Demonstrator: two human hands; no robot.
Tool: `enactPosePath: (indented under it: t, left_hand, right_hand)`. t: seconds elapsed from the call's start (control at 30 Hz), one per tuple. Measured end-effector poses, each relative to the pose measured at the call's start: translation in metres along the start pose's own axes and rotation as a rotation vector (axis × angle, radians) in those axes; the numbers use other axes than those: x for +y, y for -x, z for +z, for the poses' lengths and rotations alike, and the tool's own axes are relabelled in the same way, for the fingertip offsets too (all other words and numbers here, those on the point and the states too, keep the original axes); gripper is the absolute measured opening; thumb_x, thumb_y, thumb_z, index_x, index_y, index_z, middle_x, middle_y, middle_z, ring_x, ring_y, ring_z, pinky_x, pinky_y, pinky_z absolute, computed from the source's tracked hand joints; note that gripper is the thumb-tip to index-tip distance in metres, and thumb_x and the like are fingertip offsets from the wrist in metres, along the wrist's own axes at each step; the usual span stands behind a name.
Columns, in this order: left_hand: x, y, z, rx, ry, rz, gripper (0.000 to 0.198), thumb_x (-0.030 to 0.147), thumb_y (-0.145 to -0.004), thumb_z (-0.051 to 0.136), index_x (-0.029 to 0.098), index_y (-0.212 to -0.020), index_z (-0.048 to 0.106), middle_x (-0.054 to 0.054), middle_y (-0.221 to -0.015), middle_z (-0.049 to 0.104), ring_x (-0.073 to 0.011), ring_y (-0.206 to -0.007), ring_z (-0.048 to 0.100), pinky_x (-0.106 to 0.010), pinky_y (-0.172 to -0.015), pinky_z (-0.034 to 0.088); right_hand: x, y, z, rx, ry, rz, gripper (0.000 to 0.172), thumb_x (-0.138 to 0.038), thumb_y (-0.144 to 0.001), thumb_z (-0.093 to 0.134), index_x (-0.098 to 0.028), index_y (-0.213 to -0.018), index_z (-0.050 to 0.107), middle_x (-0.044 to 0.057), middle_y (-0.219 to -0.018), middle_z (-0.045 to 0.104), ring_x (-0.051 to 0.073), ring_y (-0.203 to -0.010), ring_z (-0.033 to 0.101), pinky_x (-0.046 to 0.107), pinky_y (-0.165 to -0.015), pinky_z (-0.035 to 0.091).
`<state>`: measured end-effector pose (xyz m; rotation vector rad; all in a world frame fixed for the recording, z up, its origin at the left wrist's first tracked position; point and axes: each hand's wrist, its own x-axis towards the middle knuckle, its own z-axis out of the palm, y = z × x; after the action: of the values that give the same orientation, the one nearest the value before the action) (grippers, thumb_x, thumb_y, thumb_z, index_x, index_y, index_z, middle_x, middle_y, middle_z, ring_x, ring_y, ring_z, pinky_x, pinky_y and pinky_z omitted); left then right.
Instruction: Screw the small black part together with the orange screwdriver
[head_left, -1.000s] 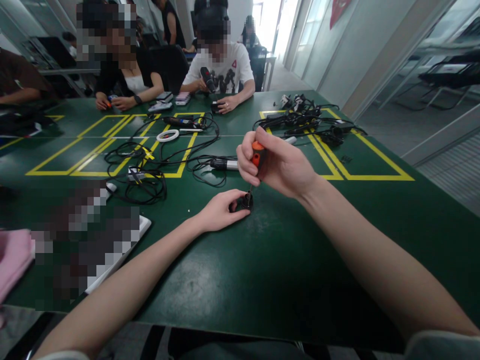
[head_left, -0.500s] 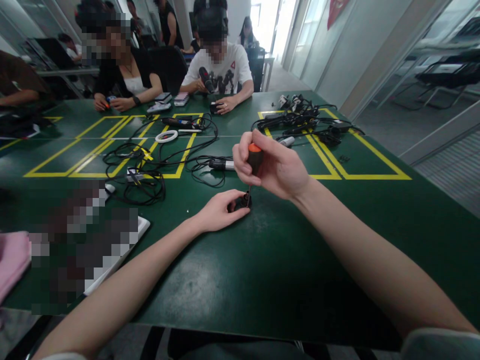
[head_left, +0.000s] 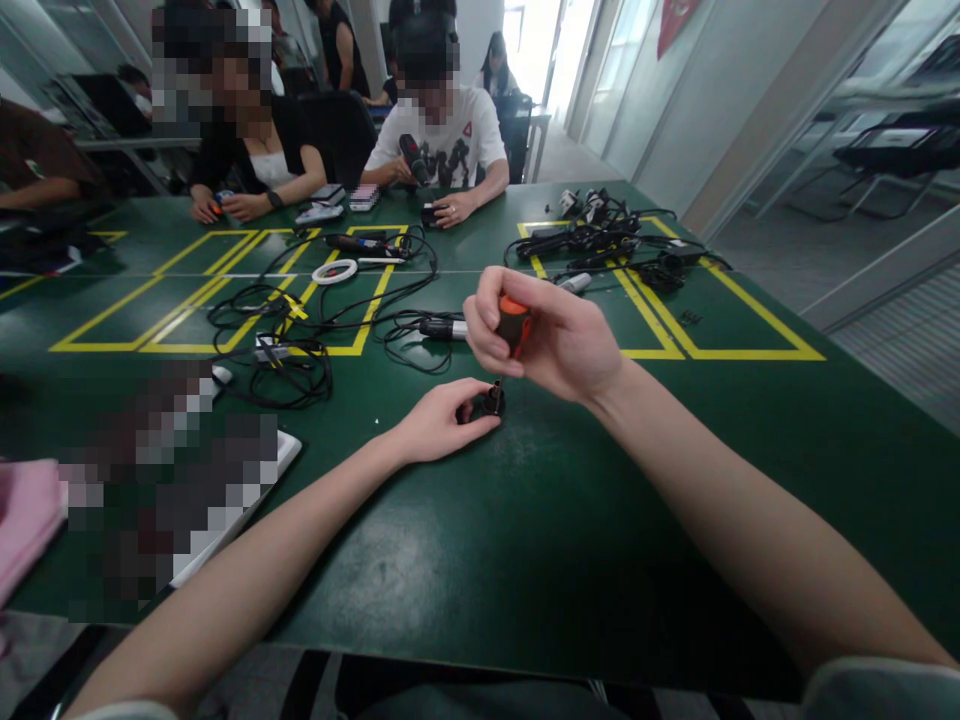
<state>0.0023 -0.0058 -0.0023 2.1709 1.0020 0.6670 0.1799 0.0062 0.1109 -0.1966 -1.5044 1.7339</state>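
My right hand (head_left: 551,325) is closed around the black and orange handle of a screwdriver (head_left: 514,322). Its thin shaft points down, and the tip reaches a small black part (head_left: 493,402) on the green table (head_left: 600,520). Thumb and fingers of my left hand (head_left: 448,420) grip that part from the left and keep it against the tabletop. What kind of part it is cannot be made out; the fingers cover some of it.
Tangled black cables (head_left: 274,375) lie ahead on the left, near a white ring (head_left: 334,272). Another cable pile (head_left: 600,235) sits at the far right. A black and silver tool (head_left: 442,329) lies just beyond my hands. Across the table a person (head_left: 450,130) holds a power drill (head_left: 413,158).
The screwdriver handle has turned and tilted slightly within my right fingers, showing more orange on its side. My left hand and the black part stay in place.
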Motion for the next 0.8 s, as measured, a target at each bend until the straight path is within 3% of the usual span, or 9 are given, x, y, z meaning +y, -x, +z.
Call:
enactPosePath:
  t: [0.17, 0.33, 0.47, 0.6, 0.8]
  left_hand:
    - [0.001, 0.0, 0.0, -0.002, 0.007, -0.02, 0.029, 0.04, -0.096, 0.07, 0.016, -0.113, 0.071, 0.001, -0.079, 0.062, -0.0158, -0.071, 0.055, -0.028, -0.07, 0.046]
    - [0.001, 0.0, 0.0, -0.003, 0.006, -0.013, 0.028, 0.04, -0.096, 0.07, 0.016, -0.112, 0.072, 0.001, -0.078, 0.061, -0.0155, -0.07, 0.054, -0.028, -0.071, 0.045]
    - [0.0, 0.0, 0.0, 0.006, 0.014, -0.002, 0.028, 0.039, -0.096, 0.071, 0.015, -0.111, 0.072, 0.001, -0.08, 0.062, -0.0152, -0.071, 0.054, -0.028, -0.072, 0.045]
    - [0.0, 0.0, -0.001, 0.003, 0.001, -0.008, 0.028, 0.037, -0.096, 0.071, 0.016, -0.114, 0.072, 0.0, -0.083, 0.064, -0.016, -0.072, 0.056, -0.028, -0.072, 0.047]
    - [0.001, 0.0, -0.002, -0.006, -0.003, -0.011, 0.028, 0.039, -0.097, 0.07, 0.016, -0.114, 0.071, 0.0, -0.08, 0.063, -0.0161, -0.072, 0.056, -0.028, -0.071, 0.047]
  right_hand:
    - [-0.005, -0.002, 0.003, -0.013, -0.017, 0.054, 0.051, -0.054, -0.109, 0.055, -0.02, -0.07, 0.05, -0.007, -0.055, 0.036, 0.008, -0.045, 0.029, 0.02, -0.042, 0.027]
    - [0.002, -0.001, 0.004, -0.032, -0.048, -0.01, 0.041, -0.052, -0.104, 0.062, -0.021, -0.079, 0.052, -0.011, -0.053, 0.031, 0.006, -0.042, 0.02, 0.019, -0.041, 0.019]
    - [0.004, -0.001, 0.001, -0.042, -0.028, -0.052, 0.037, -0.045, -0.101, 0.069, -0.021, -0.08, 0.051, -0.008, -0.058, 0.045, 0.006, -0.042, 0.032, 0.018, -0.041, 0.027]
    - [-0.004, -0.002, 0.003, 0.01, -0.003, 0.032, 0.046, -0.049, -0.103, 0.066, -0.02, -0.072, 0.048, -0.004, -0.064, 0.05, 0.008, -0.051, 0.042, 0.02, -0.045, 0.038]
    - [-0.004, -0.003, 0.005, 0.001, -0.033, 0.057, 0.049, -0.051, -0.107, 0.057, -0.022, -0.07, 0.045, -0.009, -0.052, 0.03, 0.007, -0.044, 0.024, 0.018, -0.04, 0.025]
